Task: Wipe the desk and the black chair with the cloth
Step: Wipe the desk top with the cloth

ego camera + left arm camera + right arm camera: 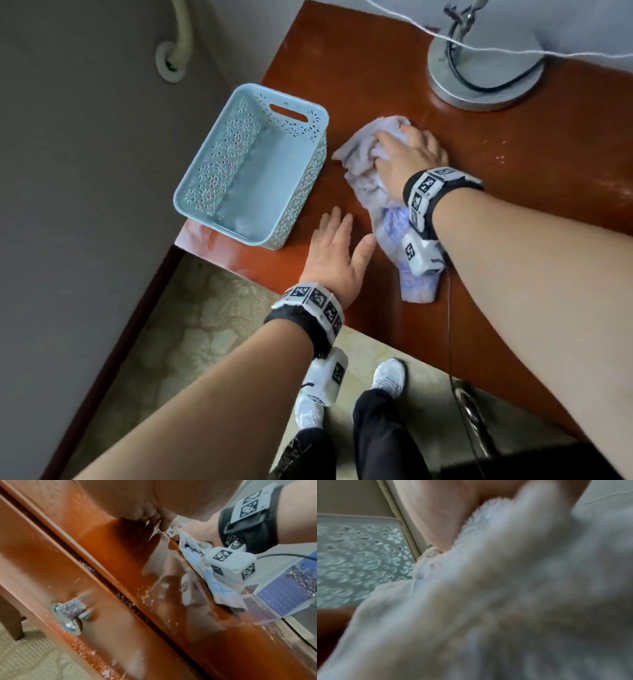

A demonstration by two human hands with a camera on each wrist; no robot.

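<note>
A pale, blue-patterned cloth (363, 164) lies bunched on the glossy red-brown desk (376, 68). My right hand (407, 154) bears down on its far end, fingers curled into the folds. The cloth trails back under my right wrist towards the desk's front edge. It fills the right wrist view as a blurred cloth (505, 601). My left hand (337, 246) lies flat on the desk beside the cloth, fingers straight and holding nothing. The left wrist view shows the cloth (214, 582) against the desk (120, 561). The black chair (534, 460) shows only at the bottom right.
A light blue perforated basket (219, 144) stands at the desk's left corner, close to the cloth. A round metal lamp base (486, 78) with a black cable sits at the back right. A drawer knob (72, 615) is below the desk edge. My feet stand on carpet.
</note>
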